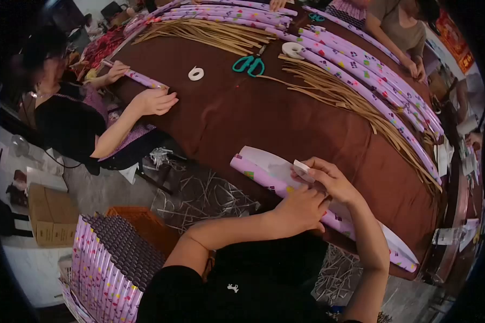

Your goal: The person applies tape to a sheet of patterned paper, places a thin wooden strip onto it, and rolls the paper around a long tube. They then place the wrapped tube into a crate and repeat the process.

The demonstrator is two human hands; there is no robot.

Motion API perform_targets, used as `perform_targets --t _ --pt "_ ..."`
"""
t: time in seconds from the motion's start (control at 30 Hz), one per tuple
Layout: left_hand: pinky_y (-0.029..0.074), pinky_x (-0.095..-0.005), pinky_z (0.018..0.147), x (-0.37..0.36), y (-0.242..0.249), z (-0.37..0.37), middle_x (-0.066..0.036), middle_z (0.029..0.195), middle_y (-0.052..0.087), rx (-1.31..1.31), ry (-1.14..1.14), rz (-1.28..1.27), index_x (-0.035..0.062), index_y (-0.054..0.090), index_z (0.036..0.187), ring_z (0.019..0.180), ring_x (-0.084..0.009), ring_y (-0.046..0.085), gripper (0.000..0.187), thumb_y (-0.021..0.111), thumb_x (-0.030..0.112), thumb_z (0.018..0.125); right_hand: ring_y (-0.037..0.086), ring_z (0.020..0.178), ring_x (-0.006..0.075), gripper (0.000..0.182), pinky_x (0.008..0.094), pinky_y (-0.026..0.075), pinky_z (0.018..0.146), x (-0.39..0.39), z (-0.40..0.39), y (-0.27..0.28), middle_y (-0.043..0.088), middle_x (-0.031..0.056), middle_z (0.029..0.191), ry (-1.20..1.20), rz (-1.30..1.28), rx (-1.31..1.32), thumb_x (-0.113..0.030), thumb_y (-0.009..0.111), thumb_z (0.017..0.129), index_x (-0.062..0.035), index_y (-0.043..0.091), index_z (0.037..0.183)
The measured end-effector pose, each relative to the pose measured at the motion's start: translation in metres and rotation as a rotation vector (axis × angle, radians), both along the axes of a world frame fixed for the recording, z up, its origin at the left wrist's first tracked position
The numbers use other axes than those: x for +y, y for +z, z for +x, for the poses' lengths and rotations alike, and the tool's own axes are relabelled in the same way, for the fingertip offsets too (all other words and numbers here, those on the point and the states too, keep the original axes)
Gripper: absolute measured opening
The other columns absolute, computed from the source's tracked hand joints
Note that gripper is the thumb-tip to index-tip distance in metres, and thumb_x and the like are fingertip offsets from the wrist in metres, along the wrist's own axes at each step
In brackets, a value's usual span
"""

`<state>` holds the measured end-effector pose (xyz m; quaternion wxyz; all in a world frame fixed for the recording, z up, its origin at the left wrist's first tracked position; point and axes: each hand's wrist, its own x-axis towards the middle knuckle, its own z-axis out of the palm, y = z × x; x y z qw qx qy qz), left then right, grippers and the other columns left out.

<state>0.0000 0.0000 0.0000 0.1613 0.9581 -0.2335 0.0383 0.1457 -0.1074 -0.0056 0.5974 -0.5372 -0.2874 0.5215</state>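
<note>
A partly rolled sheet of purple patterned wrapping paper (269, 185) lies along the near table edge, its white inner side turned up at the far side. My left hand (299, 212) rests over the middle of this roll, fingers bent around and against the paper. Just above it, my right hand (331, 180) grips a small roll of white tape (303, 168) between thumb and fingers. The fingertips of both hands are close together, and part of the paper is hidden beneath them.
Across the brown-covered table (215, 118) lie teal scissors (248, 65), another tape roll (196, 74), brown strips (350, 99) and finished paper rolls (361, 70). A person at left holds a paper roll (140, 79). Stacked rolls (108, 258) stand on the floor at lower left.
</note>
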Motion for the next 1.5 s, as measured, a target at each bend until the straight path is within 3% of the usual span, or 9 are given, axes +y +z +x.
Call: perform_targets --t 0.13,0.2,0.43,0.6,0.77,0.97,1.03,1.17,1.5 --pt "0.046 -0.0402 0.085 0.030 0.015 -0.016 -0.009 0.100 0.063 -0.263 0.262 -0.319 0.0024 0.066 0.102 0.095 -0.0261 0.058 0.037 0.074 0.031 0.082 0.058 0.110 0.0177 0.019 0.0334 0.046 0.092 -0.003 -0.002 0.005 0.063 0.0095 0.119 -0.010 0.007 -0.136 -0.018 0.052 0.099 -0.0015 0.057 0.106" --pt "0.048 -0.0370 0.080 0.051 0.020 -0.025 -0.009 0.096 0.065 -0.291 0.496 -0.377 0.0022 0.067 0.103 0.089 -0.0251 0.059 0.027 0.076 0.017 0.082 0.060 0.111 0.0265 0.019 0.0358 0.047 0.092 0.002 -0.006 -0.001 0.062 0.0158 0.118 0.042 0.163 -0.670 -0.018 0.056 0.096 -0.0002 0.057 0.104" --pt "0.048 -0.0350 0.082 0.053 0.001 -0.028 -0.010 0.102 0.065 -0.187 0.521 -0.687 0.0027 0.067 0.106 0.094 -0.0240 0.060 0.024 0.074 0.007 0.084 0.062 0.102 0.0378 0.019 0.0426 0.052 0.085 0.004 -0.010 0.003 0.059 0.0190 0.124 0.114 0.258 -1.058 -0.016 0.066 0.087 -0.0013 0.059 0.096" --pt "0.049 -0.0327 0.086 0.047 0.008 -0.025 -0.010 0.107 0.065 -0.217 0.743 -0.778 0.0001 0.069 0.106 0.100 -0.0207 0.061 0.025 0.076 0.004 0.082 0.062 0.107 0.0364 0.030 0.0433 0.052 0.087 0.006 -0.016 0.004 0.058 0.0185 0.127 0.129 0.294 -1.137 -0.026 0.064 0.091 -0.0006 0.062 0.107" --pt "0.051 -0.0306 0.082 0.053 0.001 -0.035 -0.010 0.106 0.066 -0.149 0.655 -0.795 -0.0011 0.070 0.106 0.093 -0.0194 0.063 0.027 0.077 0.001 0.080 0.061 0.109 0.0362 0.033 0.0446 0.051 0.089 0.005 -0.018 0.006 0.052 0.0173 0.136 0.166 0.267 -1.184 -0.031 0.061 0.094 -0.0021 0.062 0.109" --pt "0.050 -0.0326 0.078 0.058 0.008 -0.043 -0.010 0.093 0.067 -0.300 0.474 -0.566 0.0005 0.070 0.104 0.086 -0.0227 0.063 0.030 0.076 -0.005 0.076 0.056 0.110 0.0343 0.032 0.0434 0.047 0.091 0.006 -0.017 0.004 0.056 0.0137 0.123 0.137 0.290 -1.085 -0.033 0.062 0.093 -0.0015 0.064 0.099" --pt "0.050 -0.0330 0.080 0.066 0.004 -0.039 -0.010 0.092 0.066 -0.247 0.513 -0.618 -0.0005 0.068 0.106 0.087 -0.0219 0.063 0.031 0.075 -0.006 0.077 0.054 0.101 0.0300 0.033 0.0406 0.043 0.090 0.006 -0.018 0.005 0.057 0.0103 0.110 0.125 0.248 -1.058 -0.035 0.067 0.089 -0.0027 0.066 0.093" --pt "0.047 -0.0304 0.088 0.104 -0.007 -0.030 -0.008 0.094 0.063 -0.145 0.595 -0.693 -0.0004 0.039 0.130 0.095 -0.0175 0.062 0.052 0.066 -0.007 0.085 0.052 0.095 0.0220 0.035 0.0356 0.034 0.090 0.007 -0.015 0.011 0.060 0.0057 0.100 0.008 0.236 -1.276 -0.037 0.079 0.077 -0.0061 0.067 0.089" --pt "0.049 -0.0262 0.080 0.125 -0.007 -0.008 -0.010 0.094 0.061 -0.033 0.767 -0.865 0.0036 0.035 0.134 0.090 -0.0143 0.061 0.055 0.063 -0.006 0.088 0.051 0.092 0.0199 0.030 0.0338 0.034 0.078 0.007 -0.012 0.004 0.064 -0.0004 0.095 -0.120 0.097 -1.245 -0.032 0.082 0.073 -0.0082 0.070 0.087"
